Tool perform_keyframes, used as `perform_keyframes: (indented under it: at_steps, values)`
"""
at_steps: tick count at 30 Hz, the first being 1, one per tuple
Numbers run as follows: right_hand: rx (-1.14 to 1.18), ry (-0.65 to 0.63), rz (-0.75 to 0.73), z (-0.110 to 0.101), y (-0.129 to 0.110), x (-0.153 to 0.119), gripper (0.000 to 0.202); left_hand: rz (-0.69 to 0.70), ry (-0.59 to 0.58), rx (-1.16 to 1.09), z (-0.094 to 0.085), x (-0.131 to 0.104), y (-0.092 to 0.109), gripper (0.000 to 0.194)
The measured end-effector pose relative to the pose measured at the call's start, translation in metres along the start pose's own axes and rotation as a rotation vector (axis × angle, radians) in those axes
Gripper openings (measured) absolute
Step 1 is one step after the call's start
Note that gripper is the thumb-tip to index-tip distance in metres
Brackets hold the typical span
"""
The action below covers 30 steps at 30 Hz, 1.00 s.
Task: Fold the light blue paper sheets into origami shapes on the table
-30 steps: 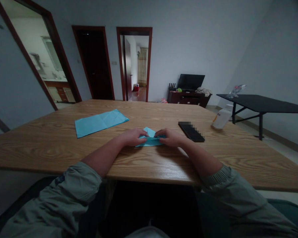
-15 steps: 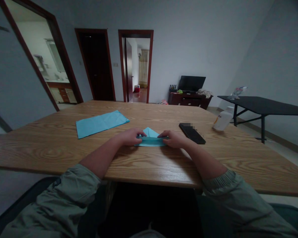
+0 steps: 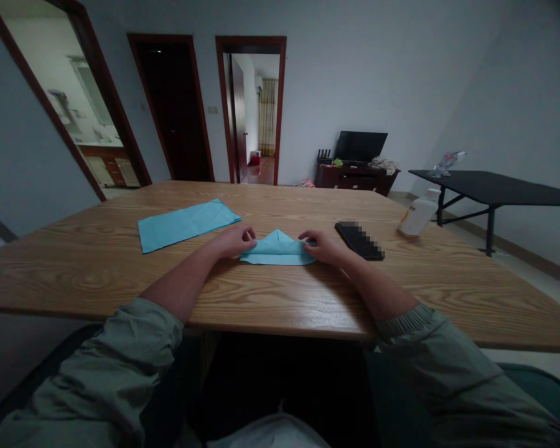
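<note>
Left hand [image 3: 237, 241]: we pinch the left end of the folded blue paper [image 3: 278, 254] between thumb and curled fingers.
Right hand [image 3: 325, 247]: we grip the paper's right end, thumb on the near side, fingers bent toward the far side.
Folded blue paper: it lies between our hands on the counter [image 3: 280, 298], a triangular peak with a crease pointing away from us and a straight band along the near edge.
Wood-grain counter: our forearms reach in over its near edge, green sleeves [image 3: 135, 336] pushed up.
Blue sheet [image 3: 186, 225]: it lies flat beyond our left hand, apart from the folded paper, its left end angled toward us.
Black phone [image 3: 354, 238]: we see it lying just beyond our right hand, partly pixelated.
White bottle [image 3: 419, 214]: it stands farther right, near the counter's right edge.
Far wall: we face a television [image 3: 361, 146] on a dark cabinet [image 3: 338, 180], right of an open doorway.
</note>
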State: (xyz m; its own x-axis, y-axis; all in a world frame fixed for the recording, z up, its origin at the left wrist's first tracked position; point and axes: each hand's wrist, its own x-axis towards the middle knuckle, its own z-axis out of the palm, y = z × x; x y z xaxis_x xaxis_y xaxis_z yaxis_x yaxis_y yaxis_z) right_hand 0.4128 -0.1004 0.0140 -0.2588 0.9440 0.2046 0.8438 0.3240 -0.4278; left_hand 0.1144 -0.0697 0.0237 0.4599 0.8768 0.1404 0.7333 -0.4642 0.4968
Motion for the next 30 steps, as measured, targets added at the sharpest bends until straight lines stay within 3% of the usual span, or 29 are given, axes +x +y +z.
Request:
perform_keyframes:
  at_steps: [6, 13, 17, 20, 24, 27, 30]
  values:
    - [-0.076, 0.059, 0.047, 0.001, 0.0, 0.001, 0.027, 0.012, 0.072, 0.063, -0.003, 0.0, -0.002, 0.023]
    - [-0.315, 0.078, -0.012, -0.001, -0.009, -0.007, 0.023, 0.051, 0.055, 0.195, -0.006, -0.007, 0.0, 0.016]
    - [-0.416, 0.097, -0.069, -0.001, -0.019, -0.009, 0.023, 0.199, 0.194, 0.52, 0.002, -0.012, 0.025, 0.024]
    - [-0.45, 0.043, -0.116, 0.0, -0.027, -0.009, 0.025, 0.334, 0.2, 0.593, 0.013, -0.015, 0.05, 0.029]
    - [-0.451, -0.02, -0.102, -0.002, -0.034, -0.009, 0.03, 0.407, 0.057, 0.524, 0.025, -0.014, 0.063, 0.033]
    - [-0.423, -0.041, -0.056, -0.003, -0.037, -0.011, 0.03, 0.42, -0.076, 0.453, 0.029, -0.012, 0.055, 0.036]
    - [-0.41, -0.019, -0.042, -0.003, -0.039, -0.012, 0.031, 0.422, -0.095, 0.412, 0.031, -0.011, 0.047, 0.042]
